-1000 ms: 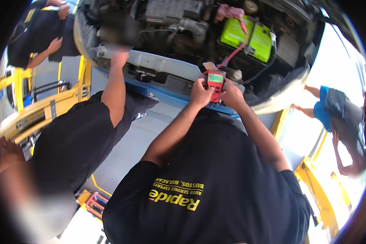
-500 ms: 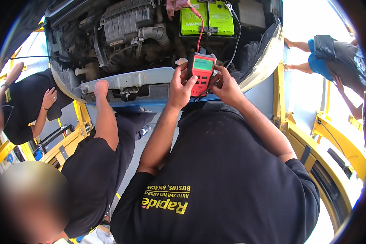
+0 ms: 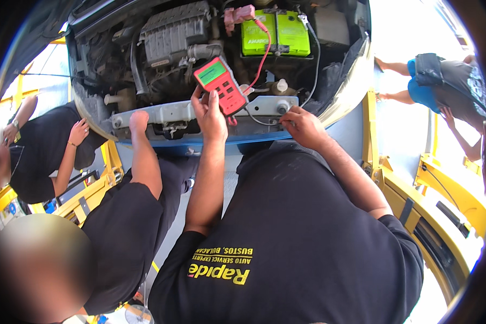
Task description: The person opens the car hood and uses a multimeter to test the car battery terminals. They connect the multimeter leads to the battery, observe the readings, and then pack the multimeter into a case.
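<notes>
Grasps a red handheld tester (image 3: pixel 222 86) in the left hand (image 3: pixel 210 116), tilted, with its green screen (image 3: pixel 212 72) facing up, above the pale front crossbar (image 3: pixel 170 112) of an open engine bay (image 3: pixel 105 73). Reaches the curled right hand (image 3: pixel 303 128) to a thin cable (image 3: pixel 257 120) below the crossbar's right end; cannot tell gripping from touching. Faces a bright green battery (image 3: pixel 291 35) farther back, with a pink clamp (image 3: pixel 237 17) at its left corner and a red cable (image 3: pixel 264 62) curving down toward the tester. Has a co-worker's closed hand (image 3: pixel 139 120) resting on the crossbar at left.

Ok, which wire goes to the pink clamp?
The red wire, which runs up past the green battery to the pink clamp. The other, a grey wire, curves down the battery's right side.
</notes>
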The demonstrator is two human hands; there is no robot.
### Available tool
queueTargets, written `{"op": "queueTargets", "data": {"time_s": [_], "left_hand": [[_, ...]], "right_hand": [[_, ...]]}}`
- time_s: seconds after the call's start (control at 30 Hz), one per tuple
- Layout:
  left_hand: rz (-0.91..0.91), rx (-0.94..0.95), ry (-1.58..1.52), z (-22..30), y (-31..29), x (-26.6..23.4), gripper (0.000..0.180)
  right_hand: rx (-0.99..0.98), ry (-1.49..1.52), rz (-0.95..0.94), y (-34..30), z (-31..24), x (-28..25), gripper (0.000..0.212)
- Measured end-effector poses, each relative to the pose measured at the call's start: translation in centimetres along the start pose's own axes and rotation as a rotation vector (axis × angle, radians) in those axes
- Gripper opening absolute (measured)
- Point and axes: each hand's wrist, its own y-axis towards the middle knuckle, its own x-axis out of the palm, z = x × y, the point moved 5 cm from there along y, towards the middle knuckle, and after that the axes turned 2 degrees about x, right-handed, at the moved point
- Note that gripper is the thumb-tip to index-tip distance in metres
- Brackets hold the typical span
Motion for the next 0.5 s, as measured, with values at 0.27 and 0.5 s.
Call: {"op": "queueTargets", "data": {"time_s": [0.27,0.5], "left_hand": [[-0.123,-0.226,-0.024,-1.1,-3.5,1.4,0.055],[-0.213,-0.265,0.015,0.2,-5.1,3.6,0.056]], "right_hand": [[0.008,-0.069,-0.165,0.7,0.9,2.2,0.034],[0.082,0.022,0.058,0.5,-3.0,-4.2,0.033]]}}
